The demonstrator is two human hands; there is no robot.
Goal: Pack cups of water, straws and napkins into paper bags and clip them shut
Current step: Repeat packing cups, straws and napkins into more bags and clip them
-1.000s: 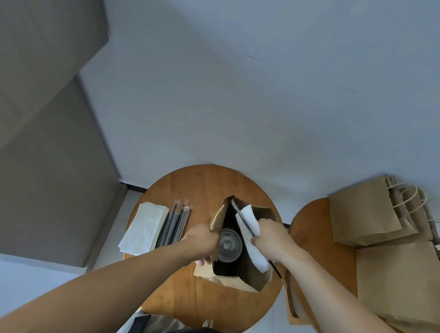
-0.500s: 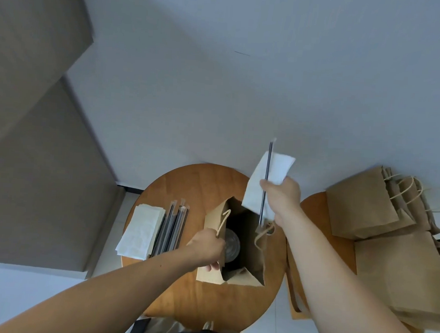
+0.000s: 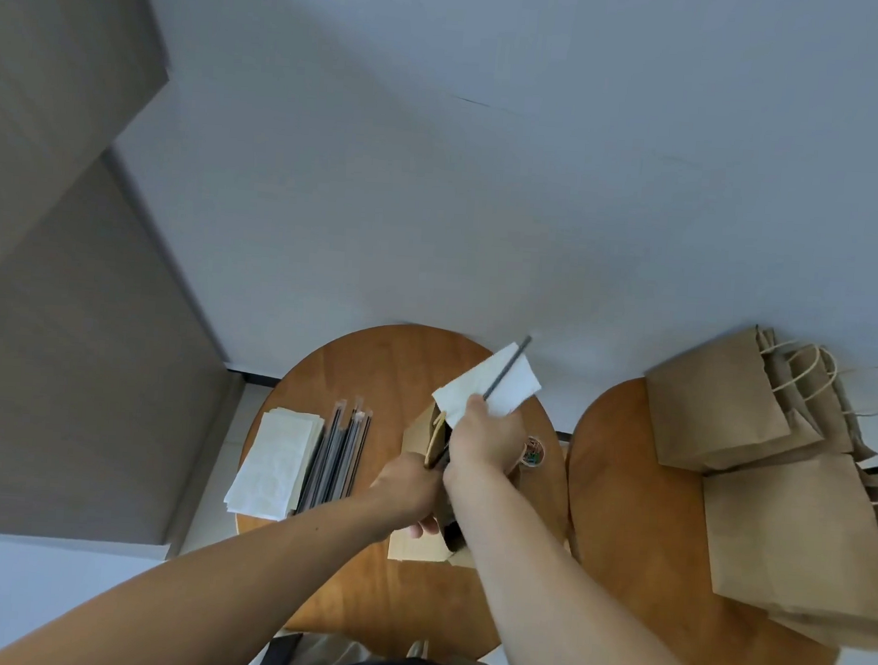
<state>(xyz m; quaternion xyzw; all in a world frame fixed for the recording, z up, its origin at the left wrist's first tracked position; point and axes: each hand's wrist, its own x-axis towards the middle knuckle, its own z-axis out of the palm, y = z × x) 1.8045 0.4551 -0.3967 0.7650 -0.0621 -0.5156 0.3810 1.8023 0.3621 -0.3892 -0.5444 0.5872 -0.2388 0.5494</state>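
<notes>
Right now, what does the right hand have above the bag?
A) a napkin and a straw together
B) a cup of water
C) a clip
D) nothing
A: the right hand pinches a white napkin with a dark straw lying across it, just above the paper bag, whose top the left hand grips.

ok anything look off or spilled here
Nothing spilled or damaged. The only loose ends: the right hand holds a napkin and straw above the paper bag, not yet inside, while the left hand grips its rim. The spare bags lie in a sloppy pile overhanging the neighbouring table.
</notes>
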